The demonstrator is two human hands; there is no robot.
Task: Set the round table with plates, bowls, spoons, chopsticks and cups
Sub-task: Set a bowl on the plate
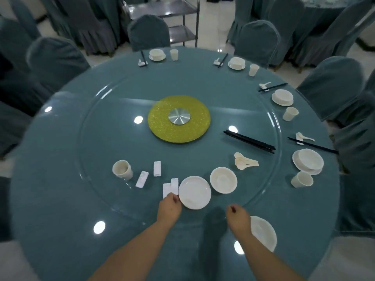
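My left hand (170, 205) lies at the near end of a white chopstick rest (166, 189), fingers curled onto it, right beside a stack of white plates (194, 192). My right hand (237, 216) hovers loosely curled and holds nothing, just left of a white plate (264, 234) on the near rim of the table. On the glass turntable (101, 138) lie a bowl stack (223, 180), a heap of spoons (244, 161), a bundle of black chopsticks (249, 141), a cup stack (122, 169) and more rests (157, 168).
Several set places with plate, bowl, cup (302, 179), spoon and chopsticks run along the right and far rim of the blue round table (60, 199). A yellow disc (162, 122) marks the centre. Covered chairs (332, 84) ring the table; a metal trolley (182, 21) stands behind.
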